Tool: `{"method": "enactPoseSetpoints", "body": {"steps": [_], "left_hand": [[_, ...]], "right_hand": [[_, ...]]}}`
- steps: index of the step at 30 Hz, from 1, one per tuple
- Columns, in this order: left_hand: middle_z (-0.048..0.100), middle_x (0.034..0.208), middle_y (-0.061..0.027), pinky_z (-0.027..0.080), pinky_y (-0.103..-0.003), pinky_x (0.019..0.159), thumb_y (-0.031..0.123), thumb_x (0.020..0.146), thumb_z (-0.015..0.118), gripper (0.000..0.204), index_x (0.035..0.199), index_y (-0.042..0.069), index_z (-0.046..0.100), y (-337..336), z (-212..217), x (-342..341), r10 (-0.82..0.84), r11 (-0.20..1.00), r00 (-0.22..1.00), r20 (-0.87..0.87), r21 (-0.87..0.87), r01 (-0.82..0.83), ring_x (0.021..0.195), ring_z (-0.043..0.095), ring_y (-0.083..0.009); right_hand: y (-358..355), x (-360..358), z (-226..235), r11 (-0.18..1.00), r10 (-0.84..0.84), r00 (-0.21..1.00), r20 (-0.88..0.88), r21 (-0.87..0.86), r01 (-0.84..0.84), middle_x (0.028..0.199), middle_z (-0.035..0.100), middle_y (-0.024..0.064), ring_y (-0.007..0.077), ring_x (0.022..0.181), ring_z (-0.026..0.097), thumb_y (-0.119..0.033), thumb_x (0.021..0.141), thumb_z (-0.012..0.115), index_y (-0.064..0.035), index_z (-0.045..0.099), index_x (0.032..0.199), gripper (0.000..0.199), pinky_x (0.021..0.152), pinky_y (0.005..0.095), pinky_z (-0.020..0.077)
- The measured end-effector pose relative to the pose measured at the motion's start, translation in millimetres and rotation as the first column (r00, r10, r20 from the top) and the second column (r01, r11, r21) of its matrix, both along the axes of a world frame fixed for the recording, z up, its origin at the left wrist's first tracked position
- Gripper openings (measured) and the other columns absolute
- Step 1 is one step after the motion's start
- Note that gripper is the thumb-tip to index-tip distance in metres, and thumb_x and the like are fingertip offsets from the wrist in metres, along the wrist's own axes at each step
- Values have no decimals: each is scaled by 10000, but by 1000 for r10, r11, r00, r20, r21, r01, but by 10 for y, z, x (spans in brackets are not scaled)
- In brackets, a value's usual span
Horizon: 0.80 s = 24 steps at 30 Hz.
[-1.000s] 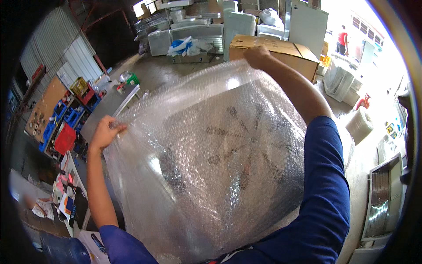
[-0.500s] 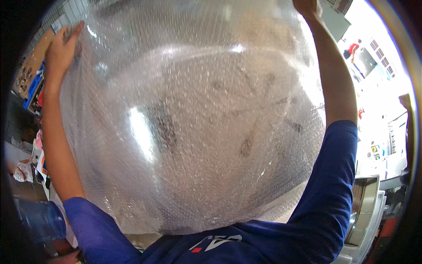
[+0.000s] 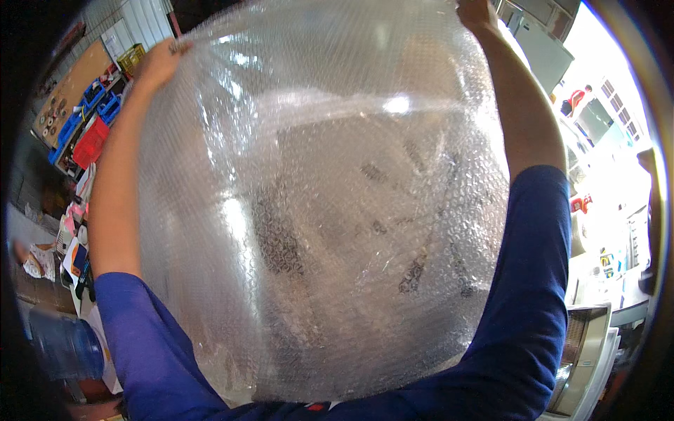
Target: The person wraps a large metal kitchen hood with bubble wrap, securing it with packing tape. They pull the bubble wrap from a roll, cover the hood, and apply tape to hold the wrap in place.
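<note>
A large clear sheet of bubble wrap (image 3: 337,210) hangs in front of me and fills the middle of the view. My left hand (image 3: 160,64) is closed on its upper left edge. Raised at the top right, my right hand (image 3: 479,12) grips the other upper edge, partly cut off by the top of the picture. Both arms are stretched up and forward, one along each side of the sheet. Dark, blurred shapes show through the plastic, but I cannot make out what they are.
On the left are a red bin (image 3: 91,142), blue bins (image 3: 109,107) and a blue water jug (image 3: 68,349). At the lower right stands a pale appliance-like case (image 3: 586,358). A person in red (image 3: 576,100) is far off at the upper right.
My left hand has moved right and its fingers have closed on the sheet's edge. The bubble wrap's left side has drawn inward. The right hand has shifted slightly left.
</note>
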<state>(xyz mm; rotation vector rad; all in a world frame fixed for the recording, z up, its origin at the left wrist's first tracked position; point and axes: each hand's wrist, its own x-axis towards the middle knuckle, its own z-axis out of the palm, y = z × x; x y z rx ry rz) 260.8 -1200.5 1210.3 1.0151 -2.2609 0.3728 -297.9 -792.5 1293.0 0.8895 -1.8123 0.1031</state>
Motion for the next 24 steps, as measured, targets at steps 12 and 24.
{"method": "enactPoseSetpoints", "body": {"steps": [12, 24], "left_hand": [[580, 1293, -138, 354, -555, 1020, 565, 890, 592, 503, 1194, 168, 652, 717, -1530, -2, 256, 880, 927, 275, 330, -341, 1251, 513, -329], [515, 1352, -132, 363, -552, 1048, 469, 914, 597, 420, 1217, 180, 626, 444, -1131, -357, 304, 885, 943, 137, 324, -333, 1296, 458, -348]], "right_hand": [[-698, 584, -1784, 847, -107, 880, 463, 506, -163, 1202, 647, 231, 378, 1194, 586, -331, 873, 656, -104, 506, 1395, 589, 988, 494, 484], [1993, 2429, -735, 799, 167, 814, 556, 407, -443, 1377, 541, 192, 350, 1228, 558, -386, 962, 598, -207, 359, 1490, 607, 1036, 467, 446]]}}
